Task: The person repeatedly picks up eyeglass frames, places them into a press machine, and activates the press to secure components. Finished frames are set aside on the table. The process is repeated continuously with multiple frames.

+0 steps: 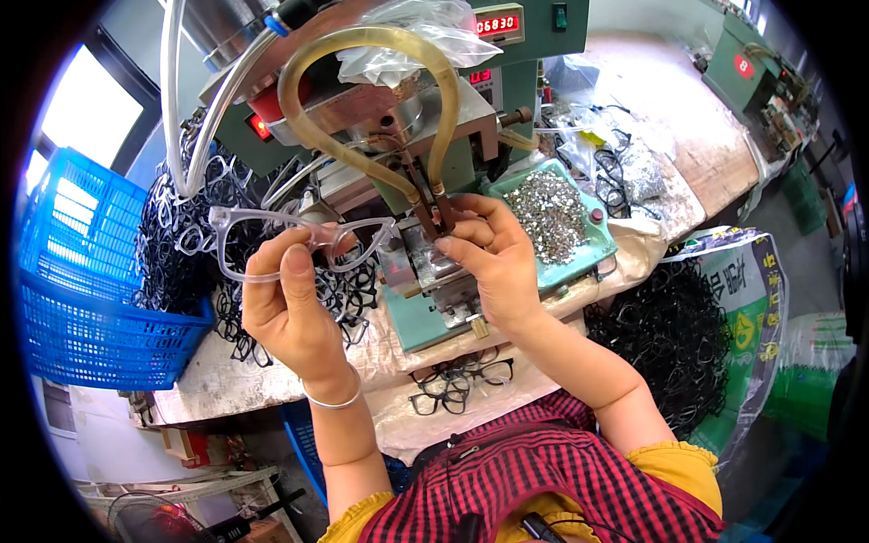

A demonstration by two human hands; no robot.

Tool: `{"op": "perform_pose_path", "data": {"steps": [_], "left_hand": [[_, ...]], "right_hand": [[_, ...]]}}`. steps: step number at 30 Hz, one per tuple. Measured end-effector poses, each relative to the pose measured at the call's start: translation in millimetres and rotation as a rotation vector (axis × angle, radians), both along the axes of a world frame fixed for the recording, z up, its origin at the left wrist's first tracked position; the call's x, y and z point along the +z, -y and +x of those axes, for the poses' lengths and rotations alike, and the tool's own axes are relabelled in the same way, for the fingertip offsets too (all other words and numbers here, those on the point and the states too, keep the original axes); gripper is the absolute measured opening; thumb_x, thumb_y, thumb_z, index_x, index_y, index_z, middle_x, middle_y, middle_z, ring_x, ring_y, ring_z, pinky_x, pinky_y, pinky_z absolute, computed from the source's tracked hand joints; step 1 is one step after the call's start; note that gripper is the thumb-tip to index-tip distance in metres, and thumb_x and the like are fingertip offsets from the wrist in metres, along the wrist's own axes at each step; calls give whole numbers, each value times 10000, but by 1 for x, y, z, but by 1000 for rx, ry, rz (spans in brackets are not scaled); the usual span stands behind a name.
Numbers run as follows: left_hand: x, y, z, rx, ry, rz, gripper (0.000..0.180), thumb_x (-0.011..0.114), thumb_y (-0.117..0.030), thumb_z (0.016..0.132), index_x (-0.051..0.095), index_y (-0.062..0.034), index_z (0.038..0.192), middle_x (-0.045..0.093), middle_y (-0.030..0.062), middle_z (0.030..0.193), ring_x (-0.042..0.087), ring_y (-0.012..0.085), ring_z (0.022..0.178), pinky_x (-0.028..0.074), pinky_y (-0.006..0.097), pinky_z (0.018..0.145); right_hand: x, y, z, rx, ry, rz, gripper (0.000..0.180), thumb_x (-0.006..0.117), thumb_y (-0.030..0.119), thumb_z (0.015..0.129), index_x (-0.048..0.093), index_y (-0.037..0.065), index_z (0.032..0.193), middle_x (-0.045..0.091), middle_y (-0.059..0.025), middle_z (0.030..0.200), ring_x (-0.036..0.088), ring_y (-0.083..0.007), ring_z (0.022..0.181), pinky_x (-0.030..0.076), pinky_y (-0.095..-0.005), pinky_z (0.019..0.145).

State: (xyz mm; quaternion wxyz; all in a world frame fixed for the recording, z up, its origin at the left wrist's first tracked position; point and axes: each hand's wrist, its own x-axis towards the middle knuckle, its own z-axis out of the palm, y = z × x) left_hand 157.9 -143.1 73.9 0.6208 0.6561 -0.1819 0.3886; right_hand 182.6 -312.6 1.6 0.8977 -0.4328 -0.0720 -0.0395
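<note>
A clear plastic eyeglass frame (223, 242) is pinched between the thumb and fingers of my left hand (299, 317). Its right end reaches up against the metal jaws (425, 217) of a bench machine. My right hand (502, 267) is at those jaws, with thumb and fingers closed together just beneath two brown metal prongs (434, 214). Whatever the right fingertips grip is hidden or too small to make out. Below the jaws lies the machine's metal fixture (453, 290) on a green base (412, 335).
A yellowish hose (376, 36) loops above my hands. Right of the machine, a turquoise tray (602, 246) holds small metal parts (548, 213). Dark eyeglass frames (462, 380) lie in front, piled at left (172, 244) and in a sack (670, 335). Blue baskets (109, 335) stand far left.
</note>
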Motion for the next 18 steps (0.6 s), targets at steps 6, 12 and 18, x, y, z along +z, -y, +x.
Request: {"op": "perform_pose_path", "data": {"steps": [6,12,18], "left_hand": [[-21,-13,-40,-89,88,229,209,529,-147,1044,619,38,1006,655,191,953,665,265,828,597,393,718],[-70,-7,-59,-51,53,220,192,661,-191,974,674,0,984,724,181,911,707,261,806,578,353,731],[-44,17,-44,-50,282,724,206,808,-142,768,749,-79,956,742,76,959,717,252,813,567,411,828]], "right_hand": [[1,47,7,-321,550,-1133,284,689,215,926,720,78,1173,567,-241,1386,548,-373,1309,424,-451,1099],[1,85,66,388,533,-1102,291,685,271,941,749,184,1211,421,-257,1538,327,-379,1478,267,-454,1201],[14,89,81,467,431,-1091,281,754,287,861,783,211,1129,442,-232,1531,413,-350,1435,311,-424,1175]]}}
